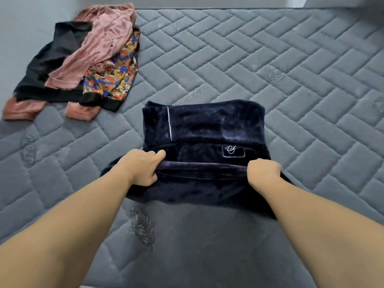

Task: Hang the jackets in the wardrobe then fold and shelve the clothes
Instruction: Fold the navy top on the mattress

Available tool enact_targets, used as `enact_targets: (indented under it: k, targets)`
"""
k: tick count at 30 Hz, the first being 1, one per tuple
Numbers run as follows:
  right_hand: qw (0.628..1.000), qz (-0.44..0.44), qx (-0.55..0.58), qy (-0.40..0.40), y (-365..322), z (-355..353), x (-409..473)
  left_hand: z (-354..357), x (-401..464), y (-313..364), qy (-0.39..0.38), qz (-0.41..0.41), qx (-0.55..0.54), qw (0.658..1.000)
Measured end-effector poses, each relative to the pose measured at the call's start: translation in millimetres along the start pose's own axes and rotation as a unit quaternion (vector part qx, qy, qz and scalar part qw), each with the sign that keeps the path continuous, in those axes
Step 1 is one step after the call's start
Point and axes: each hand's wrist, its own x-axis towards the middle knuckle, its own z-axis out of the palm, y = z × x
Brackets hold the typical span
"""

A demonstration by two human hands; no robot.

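Observation:
A dark navy velvet garment (203, 125) with white piping and an embroidered pocket lies partly folded in the middle of the grey quilted mattress (270, 59). My left hand (141, 167) grips the left end of its near folded edge, fingers curled round the fabric. At the right end of that same edge, my right hand (262, 171) grips the fabric too. The edge is lifted a little between both hands.
A heap of loose clothes sits at the mattress's far left: a black garment (54, 63), a pink satin one (99, 48) and a colourful patterned one (118, 75). A grey wall runs along the left side.

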Motion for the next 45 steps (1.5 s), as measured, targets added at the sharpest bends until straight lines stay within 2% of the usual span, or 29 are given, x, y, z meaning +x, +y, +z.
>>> enact_targets:
  k: [3,6,10,12,15,18,22,24,28,36,45]
  targets:
    - [1.0,0.011,-0.007,-0.002,-18.6,-35.0,39.9,-2.5,49.6,-32.4,-0.021,-0.074,0.027,0.997]
    - [0.999,0.022,-0.009,0.042,-22.2,-76.4,90.2,-19.5,100.3,-64.2,-0.054,-0.178,0.04,0.982]
    - [0.992,0.039,-0.076,0.093,-13.4,-127.0,160.9,-32.8,170.1,-85.0,-0.061,-0.258,0.036,0.963]
    - [0.989,0.051,-0.088,0.108,-11.0,-136.3,195.9,-30.9,202.7,-85.1,-0.047,-0.318,-0.013,0.947]
    - [0.988,0.088,0.048,0.117,-10.5,-112.9,240.0,-11.7,245.3,-74.7,-0.015,-0.378,-0.176,0.909]
    - [0.967,0.133,0.182,0.121,-13.5,-56.3,265.6,29.0,269.5,-55.5,-0.005,-0.399,-0.277,0.874]
    - [0.917,0.137,0.268,0.261,-17.2,-1.7,290.7,70.8,288.4,-39.4,0.046,-0.437,-0.212,0.873]
    - [0.903,0.147,0.28,0.292,-20.9,5.7,299.8,77.3,298.5,-40.3,0.066,-0.454,-0.184,0.87]
    - [0.906,0.136,0.269,0.296,-20.2,4.2,301.6,70.6,306.7,-48.2,0.04,-0.466,-0.171,0.867]
    - [0.91,0.136,0.253,0.298,-18.6,9.5,310.3,72.6,337.3,-72.9,0.044,-0.458,-0.157,0.874]
    - [0.913,0.133,0.241,0.301,-17.4,8.6,309.8,69.4,344.9,-81.2,0.09,-0.454,-0.18,0.868]
